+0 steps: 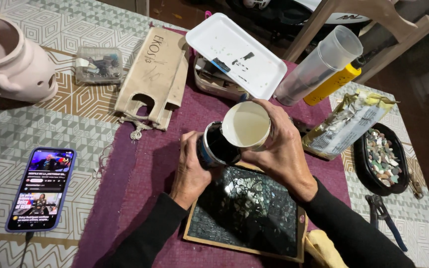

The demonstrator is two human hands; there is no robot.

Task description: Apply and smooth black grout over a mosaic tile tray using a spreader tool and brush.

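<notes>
Gripping a small dark tin [218, 146] from its side, the left hand [190, 171] is wrapped around the can, which is tilted so that its black inside is seen. A round pale lid [247, 124] is held by the right hand [279, 149], fingers closed over its rim, touching the tin's upper edge. Both are held just above a mosaic panel [247, 213] in a wooden frame, which lies directly beneath the hands on a purple cloth [140, 168] spread on the counter [6, 129]. Well to the left of the left hand a phone [41, 188] with a lit screen is laid. Beyond the hands a white foam tray [234, 54] is rested on a container, with a beige cloth bag [155, 74] to its left. To the right of the right hand a foil packet [346, 124] and a black dish of coloured stones [382, 159] are found, with pliers [383, 216] nearer the right sleeve.
</notes>
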